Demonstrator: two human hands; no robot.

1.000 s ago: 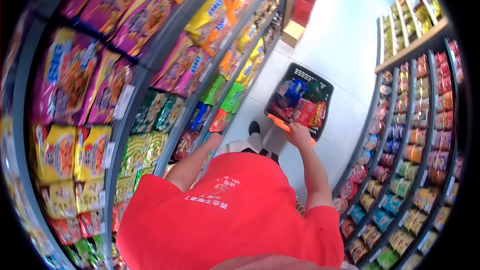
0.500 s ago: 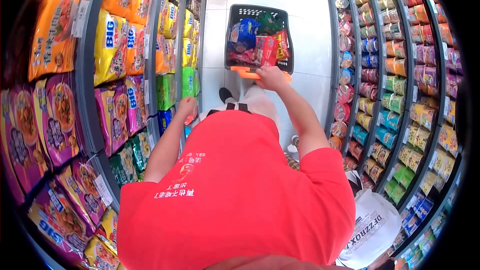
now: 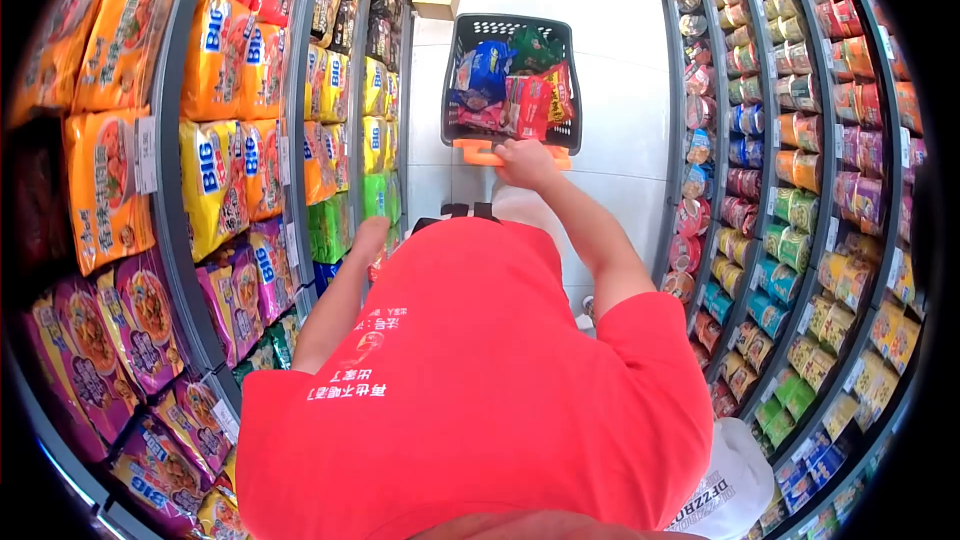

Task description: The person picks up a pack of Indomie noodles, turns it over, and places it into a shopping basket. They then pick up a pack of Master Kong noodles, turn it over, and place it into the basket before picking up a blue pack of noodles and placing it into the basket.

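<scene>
Aisle floor point(image 3: 620, 90) — shelves point(image 3: 290, 140) either side

The right hand point(image 3: 524, 162) is closed around the orange plastic handle point(image 3: 480, 153) of a dark grey plastic shopping basket point(image 3: 458, 70) standing on the pale tiled floor point(image 3: 620, 80) and filled with colourful snack packets point(image 3: 510, 90). The left hand point(image 3: 370, 237) hangs loosely beside the grey metal shelves of noodle bags point(image 3: 225, 155). Shelves of cup noodles point(image 3: 790, 160) line the other side.
</scene>
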